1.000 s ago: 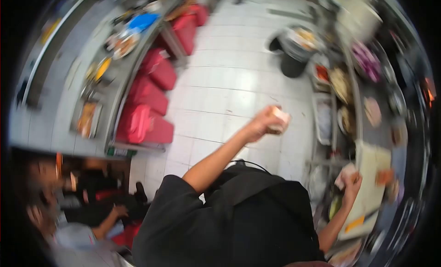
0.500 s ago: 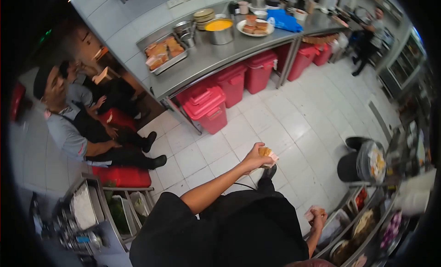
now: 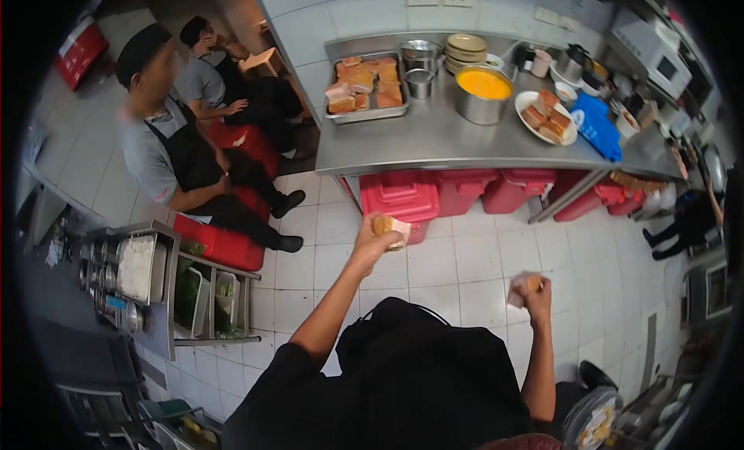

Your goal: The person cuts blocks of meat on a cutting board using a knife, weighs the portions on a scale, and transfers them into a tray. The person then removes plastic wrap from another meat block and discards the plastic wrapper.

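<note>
My left hand (image 3: 370, 245) is closed around a chunk of meat (image 3: 394, 230), golden brown on one side and pale pink on the other, above the tiled floor in front of a red bin. Out to the right, my right hand (image 3: 538, 297) grips another piece of meat (image 3: 518, 292), pale and partly blurred. Both hands are raised and well apart. On the steel counter ahead, a metal tray (image 3: 367, 117) holds several similar pieces, and a white plate (image 3: 570, 132) carries more of them.
Between tray and plate stands a pot of orange liquid (image 3: 482, 108). Red bins (image 3: 400, 193) line the space under the steel counter (image 3: 434, 150). Two people sit at the left on red bins; another person (image 3: 692, 218) stands far right. A container rack (image 3: 167, 295) is lower left.
The view has turned right-to-left and nearer the counter, which now fills the upper middle. Both hands, still holding the meat, appear higher in view, the right one more fully visible.
</note>
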A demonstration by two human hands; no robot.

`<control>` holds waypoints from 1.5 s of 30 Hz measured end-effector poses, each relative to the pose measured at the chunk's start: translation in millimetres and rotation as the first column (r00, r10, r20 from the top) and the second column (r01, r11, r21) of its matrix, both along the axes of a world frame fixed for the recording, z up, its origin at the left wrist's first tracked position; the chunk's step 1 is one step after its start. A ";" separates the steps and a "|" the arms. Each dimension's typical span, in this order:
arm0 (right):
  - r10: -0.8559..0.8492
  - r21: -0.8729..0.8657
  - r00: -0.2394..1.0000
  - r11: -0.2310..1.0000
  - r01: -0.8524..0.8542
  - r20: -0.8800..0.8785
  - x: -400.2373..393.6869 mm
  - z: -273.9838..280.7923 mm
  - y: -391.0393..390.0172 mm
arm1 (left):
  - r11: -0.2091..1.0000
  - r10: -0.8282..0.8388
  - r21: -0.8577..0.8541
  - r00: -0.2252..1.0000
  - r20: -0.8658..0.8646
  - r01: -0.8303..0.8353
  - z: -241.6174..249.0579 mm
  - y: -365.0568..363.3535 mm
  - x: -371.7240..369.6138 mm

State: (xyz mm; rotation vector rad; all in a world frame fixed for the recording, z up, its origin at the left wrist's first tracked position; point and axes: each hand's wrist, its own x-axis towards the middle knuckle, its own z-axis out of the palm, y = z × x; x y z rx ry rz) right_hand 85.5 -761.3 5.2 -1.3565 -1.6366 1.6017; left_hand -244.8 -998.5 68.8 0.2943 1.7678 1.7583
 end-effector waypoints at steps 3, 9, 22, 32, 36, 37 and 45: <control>0.198 0.056 0.979 0.979 -0.195 -0.046 -108.5 29.1 25.3 | 0.994 0.100 0.053 0.993 -0.057 -0.097 8.7 -2.1 -59.9; 0.277 -0.067 0.947 0.955 -0.290 -0.161 -249.9 58.0 9.4 | 0.988 0.154 0.025 0.975 -0.159 -0.152 50.6 28.1 -188.3; -0.112 -0.181 0.993 0.976 0.117 0.037 -262.5 44.7 -21.2 | 0.903 -0.230 -0.427 0.779 -0.583 -0.053 99.1 289.2 -473.6; -0.166 -0.209 0.984 0.962 0.177 0.068 -287.4 81.2 -24.7 | 0.739 -0.630 -0.654 0.510 -0.585 0.163 39.0 377.5 -573.7; 0.063 -0.098 0.995 0.993 -0.070 -0.076 -337.7 100.8 -0.7 | 0.831 -0.517 -0.538 0.558 -0.650 0.143 84.0 316.3 -528.5; 0.119 -0.043 0.986 0.991 -0.125 -0.119 -355.8 104.6 6.2 | 0.867 -0.455 -0.493 0.522 -0.722 0.075 86.3 299.6 -525.4; 0.398 0.335 0.915 0.855 -0.396 0.066 -551.1 122.5 61.9 | 0.967 -0.240 -0.231 0.705 -0.668 0.110 92.3 131.9 -456.3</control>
